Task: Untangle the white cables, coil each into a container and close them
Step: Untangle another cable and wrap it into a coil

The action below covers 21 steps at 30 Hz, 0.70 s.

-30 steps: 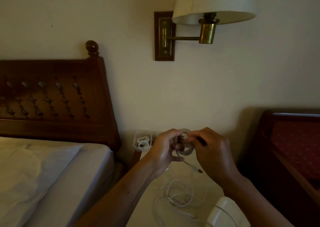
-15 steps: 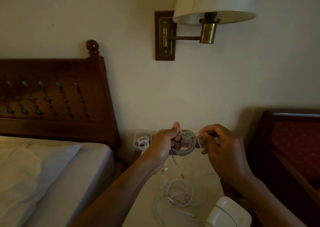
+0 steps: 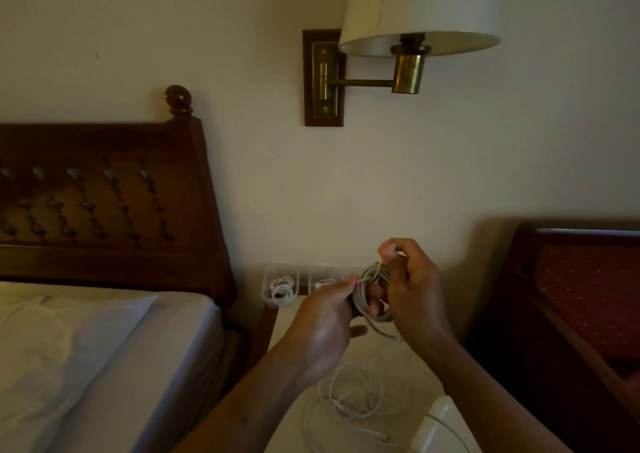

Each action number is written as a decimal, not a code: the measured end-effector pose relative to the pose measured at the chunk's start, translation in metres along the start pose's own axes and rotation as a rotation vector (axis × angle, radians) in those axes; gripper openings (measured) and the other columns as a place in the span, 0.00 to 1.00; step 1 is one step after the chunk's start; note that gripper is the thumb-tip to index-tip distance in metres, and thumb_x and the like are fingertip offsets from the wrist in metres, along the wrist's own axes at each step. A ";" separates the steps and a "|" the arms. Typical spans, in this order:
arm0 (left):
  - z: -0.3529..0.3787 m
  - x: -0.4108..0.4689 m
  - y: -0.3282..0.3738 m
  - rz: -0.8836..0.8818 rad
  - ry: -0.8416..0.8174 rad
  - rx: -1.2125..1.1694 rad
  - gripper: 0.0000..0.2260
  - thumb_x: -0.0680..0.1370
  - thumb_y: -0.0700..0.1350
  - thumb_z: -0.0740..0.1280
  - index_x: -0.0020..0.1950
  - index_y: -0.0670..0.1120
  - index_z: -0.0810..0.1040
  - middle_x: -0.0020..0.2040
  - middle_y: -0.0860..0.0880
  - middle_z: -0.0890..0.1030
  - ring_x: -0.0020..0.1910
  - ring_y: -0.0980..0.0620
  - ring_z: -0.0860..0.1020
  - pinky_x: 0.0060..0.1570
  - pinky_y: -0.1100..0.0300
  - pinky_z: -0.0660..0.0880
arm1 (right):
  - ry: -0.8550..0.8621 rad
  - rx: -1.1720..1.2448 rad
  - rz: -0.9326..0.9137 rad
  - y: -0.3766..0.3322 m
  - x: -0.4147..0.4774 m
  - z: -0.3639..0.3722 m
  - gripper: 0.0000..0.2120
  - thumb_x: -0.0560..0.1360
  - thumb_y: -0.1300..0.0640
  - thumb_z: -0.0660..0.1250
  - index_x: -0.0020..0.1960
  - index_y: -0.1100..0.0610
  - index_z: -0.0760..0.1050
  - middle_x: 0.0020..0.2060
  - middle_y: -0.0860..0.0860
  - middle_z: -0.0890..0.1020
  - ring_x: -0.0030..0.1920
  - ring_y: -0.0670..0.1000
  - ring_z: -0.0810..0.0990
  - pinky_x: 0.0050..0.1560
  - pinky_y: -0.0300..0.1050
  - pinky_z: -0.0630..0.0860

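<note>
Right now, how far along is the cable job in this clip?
Done: a coiled cable sits in the leftmost container, no lid visible on it. In hand: the left hand and right hand grip a wound coil. Left: boxing that coil, the loose cable on the nightstand, and closing each container.

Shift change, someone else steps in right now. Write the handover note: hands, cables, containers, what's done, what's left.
Left hand: grips the coiled cable, held above the bedside table.
Right hand: pinches that cable's end at the top of the coil.
Done: left container at the table's back edge holds a coiled cable; second container beside it seems to hold one too.
Left: finish this coil and put it in a container; untangle and coil the loose cable on the near side of the table; close the containers (lids not discernible).
</note>
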<state>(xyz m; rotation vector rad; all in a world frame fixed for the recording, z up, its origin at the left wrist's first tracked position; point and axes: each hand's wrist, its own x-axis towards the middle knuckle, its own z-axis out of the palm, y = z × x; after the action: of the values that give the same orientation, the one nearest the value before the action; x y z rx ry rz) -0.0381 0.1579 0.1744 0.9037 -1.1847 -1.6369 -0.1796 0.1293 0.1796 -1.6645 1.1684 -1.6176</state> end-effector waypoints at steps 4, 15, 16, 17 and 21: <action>-0.008 -0.004 0.018 -0.094 -0.087 0.082 0.20 0.86 0.55 0.52 0.62 0.47 0.80 0.51 0.47 0.84 0.54 0.48 0.79 0.56 0.46 0.67 | -0.055 0.019 -0.058 0.001 -0.004 0.001 0.10 0.85 0.58 0.60 0.49 0.48 0.75 0.31 0.44 0.79 0.29 0.41 0.79 0.29 0.36 0.76; -0.021 0.009 0.052 0.052 -0.094 0.504 0.11 0.83 0.47 0.69 0.56 0.41 0.86 0.51 0.42 0.88 0.51 0.42 0.86 0.56 0.43 0.83 | -0.265 -0.052 -0.148 -0.015 0.014 -0.015 0.10 0.85 0.59 0.61 0.52 0.47 0.78 0.31 0.54 0.82 0.29 0.53 0.81 0.29 0.52 0.79; -0.020 0.010 0.052 0.057 -0.096 0.523 0.10 0.83 0.46 0.69 0.56 0.42 0.86 0.50 0.43 0.88 0.49 0.43 0.86 0.53 0.45 0.84 | -0.283 -0.044 -0.143 -0.016 0.014 -0.016 0.10 0.85 0.60 0.61 0.52 0.47 0.78 0.32 0.54 0.82 0.30 0.53 0.81 0.30 0.52 0.80; -0.020 0.011 0.052 0.066 -0.095 0.530 0.10 0.83 0.46 0.68 0.56 0.42 0.86 0.49 0.43 0.88 0.47 0.43 0.87 0.50 0.46 0.84 | -0.297 -0.023 -0.133 -0.016 0.015 -0.016 0.10 0.84 0.60 0.62 0.52 0.47 0.78 0.33 0.54 0.83 0.31 0.55 0.82 0.32 0.55 0.82; -0.014 0.016 0.041 0.197 -0.009 0.569 0.12 0.84 0.47 0.67 0.52 0.41 0.86 0.43 0.40 0.86 0.39 0.38 0.86 0.38 0.50 0.84 | -0.296 0.049 -0.057 -0.013 0.017 -0.014 0.11 0.84 0.58 0.63 0.55 0.44 0.81 0.36 0.55 0.83 0.39 0.65 0.82 0.41 0.67 0.81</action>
<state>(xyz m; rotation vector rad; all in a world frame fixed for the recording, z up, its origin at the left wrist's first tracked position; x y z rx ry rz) -0.0203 0.1328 0.2092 1.0801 -1.7300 -1.1596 -0.1923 0.1236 0.2018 -1.8444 0.9339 -1.3614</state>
